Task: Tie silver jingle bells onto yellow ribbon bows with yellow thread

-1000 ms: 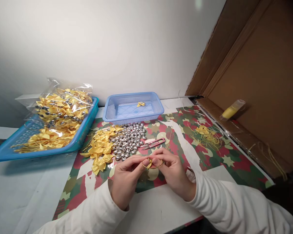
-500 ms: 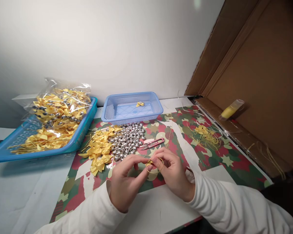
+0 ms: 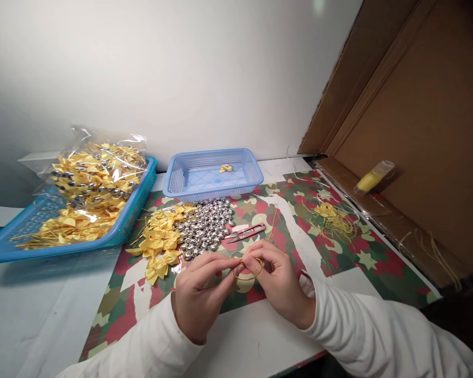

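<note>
My left hand [image 3: 200, 294] and my right hand [image 3: 278, 281] meet fingertip to fingertip over the patterned mat [image 3: 335, 252]. Between them they pinch a small yellow bow with a looped gold string [image 3: 247, 268]. Both sleeves are white. Just beyond the hands lie a pile of silver bells [image 3: 207, 228], a heap of yellow ribbon bows [image 3: 161, 239] to the bells' left, and pink thread snips [image 3: 246, 232].
A light blue basket [image 3: 189, 176] with one finished bow stands at the back. A larger blue tray [image 3: 136, 210] at the left holds bows and a clear bag of them. Yellow thread scraps [image 3: 335, 218] lie right. Cardboard [image 3: 418, 131] with a yellow tube [image 3: 372, 177] leans at the right.
Both hands have shifted slightly nearer to me, and the fingers have reworked the string loop; the left fingers now stretch further toward the right hand.
</note>
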Motion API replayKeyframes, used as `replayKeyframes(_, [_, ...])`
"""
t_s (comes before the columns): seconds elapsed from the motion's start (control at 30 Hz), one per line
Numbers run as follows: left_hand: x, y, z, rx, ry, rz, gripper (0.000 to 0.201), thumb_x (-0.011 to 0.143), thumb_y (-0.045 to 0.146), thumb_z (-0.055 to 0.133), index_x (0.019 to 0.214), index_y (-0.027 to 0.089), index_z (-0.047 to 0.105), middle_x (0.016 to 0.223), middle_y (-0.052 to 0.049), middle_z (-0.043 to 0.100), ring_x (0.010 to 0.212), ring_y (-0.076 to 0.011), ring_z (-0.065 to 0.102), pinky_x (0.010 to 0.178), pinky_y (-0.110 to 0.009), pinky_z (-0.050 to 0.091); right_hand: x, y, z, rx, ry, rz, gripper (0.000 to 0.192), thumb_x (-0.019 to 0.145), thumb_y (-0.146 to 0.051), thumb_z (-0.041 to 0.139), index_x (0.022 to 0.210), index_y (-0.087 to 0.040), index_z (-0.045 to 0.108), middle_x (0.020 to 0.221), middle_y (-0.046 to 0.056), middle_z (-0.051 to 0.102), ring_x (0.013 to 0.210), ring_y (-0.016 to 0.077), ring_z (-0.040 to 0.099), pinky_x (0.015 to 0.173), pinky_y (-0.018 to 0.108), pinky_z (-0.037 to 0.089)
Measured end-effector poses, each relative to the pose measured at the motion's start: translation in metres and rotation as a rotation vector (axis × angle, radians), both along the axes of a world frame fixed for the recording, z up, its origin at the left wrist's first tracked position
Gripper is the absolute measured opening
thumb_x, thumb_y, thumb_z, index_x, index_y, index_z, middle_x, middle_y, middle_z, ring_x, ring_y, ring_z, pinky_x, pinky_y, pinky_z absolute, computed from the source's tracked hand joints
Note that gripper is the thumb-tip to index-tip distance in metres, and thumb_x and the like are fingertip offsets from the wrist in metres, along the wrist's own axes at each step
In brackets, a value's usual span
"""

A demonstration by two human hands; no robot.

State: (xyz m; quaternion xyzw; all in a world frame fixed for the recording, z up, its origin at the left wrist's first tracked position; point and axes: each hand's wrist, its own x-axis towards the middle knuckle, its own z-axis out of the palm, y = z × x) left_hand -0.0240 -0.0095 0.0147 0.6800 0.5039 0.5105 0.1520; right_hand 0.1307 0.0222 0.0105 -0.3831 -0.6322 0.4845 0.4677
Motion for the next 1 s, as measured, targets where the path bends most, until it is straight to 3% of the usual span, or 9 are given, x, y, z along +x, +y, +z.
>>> replayKeyframes(0.57, [-0.003, 0.001, -0.002, 0.007, 0.003, -0.013, 0.007, 0.076, 0.015, 0.073, 0.081, 0.021, 0.073, 0.069, -0.001, 0.070, 0.058, -0.0128, 0.061, 0.057, -0.025, 0.052, 0.008, 0.005, 0.008, 0.157, -0.190, 0.056, 0.018, 0.087, -0.022, 0.057, 0.074, -0.019, 0.069, 0.076, 0.004, 0.063, 0.077, 0.0165, 0.055, 0.070, 0.030, 0.045])
replayKeyframes(1.0, [-0.002, 0.000, 0.000, -0.002, 0.066, -0.036, 0.007, 0.079, 0.019, 0.069, 0.085, 0.021, 0.070, 0.073, -0.001, 0.069, 0.064, -0.0142, 0.061, 0.060, -0.026, 0.050, 0.010, 0.006, 0.010, 0.279, -0.216, 0.037, 0.015, 0.083, -0.016, 0.057, 0.072, -0.018, 0.067, 0.075, 0.005, 0.063, 0.076, 0.0175, 0.055, 0.069, 0.031, 0.045])
